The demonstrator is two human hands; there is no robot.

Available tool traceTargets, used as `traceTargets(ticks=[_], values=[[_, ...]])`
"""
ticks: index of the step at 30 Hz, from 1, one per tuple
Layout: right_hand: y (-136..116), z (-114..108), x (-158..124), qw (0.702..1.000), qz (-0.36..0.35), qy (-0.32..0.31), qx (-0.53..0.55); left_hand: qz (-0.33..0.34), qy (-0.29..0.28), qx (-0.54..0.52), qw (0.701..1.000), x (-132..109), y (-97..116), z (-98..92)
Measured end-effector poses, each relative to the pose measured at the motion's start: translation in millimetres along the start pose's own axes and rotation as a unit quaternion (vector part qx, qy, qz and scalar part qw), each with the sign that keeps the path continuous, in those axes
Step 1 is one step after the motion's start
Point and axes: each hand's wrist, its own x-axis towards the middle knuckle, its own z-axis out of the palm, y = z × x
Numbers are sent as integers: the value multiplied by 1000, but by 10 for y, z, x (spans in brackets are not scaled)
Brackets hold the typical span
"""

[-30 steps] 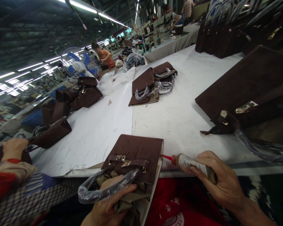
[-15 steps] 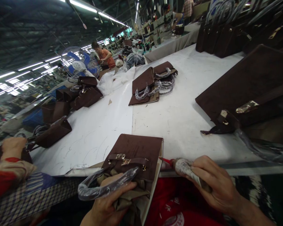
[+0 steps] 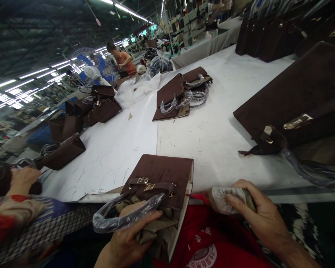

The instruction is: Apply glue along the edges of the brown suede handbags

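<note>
A brown handbag (image 3: 163,169) with gold hardware lies partly over the front edge of the white table. My left hand (image 3: 128,234) is closed on its near part, amid the olive lining (image 3: 153,225) and under the plastic-wrapped handle (image 3: 123,219). In my right hand (image 3: 261,216) is a glue bottle (image 3: 226,200) with a long red nozzle, fingers wrapped round it. The nozzle tip is close beside the bag's pale right edge; whether it touches I cannot tell.
Brown bag pieces (image 3: 181,91) with wrapped handles lie mid-table (image 3: 212,145). A large brown bag (image 3: 293,96) stands at right, a row of bags (image 3: 268,39) behind it. More bags (image 3: 100,108) line the left side. A co-worker's hand (image 3: 24,178) is at far left; a fan (image 3: 93,70) stands behind.
The glue bottle has turned so more of its side shows, and my right fingers have shifted round it. The nozzle has moved slightly down and left. The co-worker's hand has moved right.
</note>
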Motion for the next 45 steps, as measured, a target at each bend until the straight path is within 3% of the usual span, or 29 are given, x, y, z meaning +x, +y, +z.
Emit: traceTargets(ticks=[3,7,11,16,20,24,30,33,37,41,45], values=[[-26,14,-47,999,42,-17,24,5,-7,-11,1000,-15,13,8],[-45,2,-19,999,-24,-2,-30,4,2,3,1000,-2,25,13],[-53,-10,18,999,-15,-44,-19,1,-2,3,1000,-20,18,9],[-63,-6,35,996,-67,-8,-55,-1,-20,-23,1000,-22,20,-3],[-45,-32,22,997,-41,-38,-51,12,-10,-20,1000,30,28,-17],[-70,-49,19,994,-78,-16,-75,17,-13,-15,1000,58,22,-22],[-155,-18,-43,999,-5,-26,-29,20,-8,-2,1000,58,17,-25],[-153,-31,-58,999,-19,-18,-47,20,-11,-1,1000,65,16,-28],[-143,-61,-84,997,-21,-76,-20,15,-21,-22,999,81,15,-34],[-170,-60,-136,997,-39,-41,-52,5,-10,-20,1000,68,25,-17],[-218,-38,-190,996,-52,-75,-22,-11,-3,-14,1000,-15,25,29]])
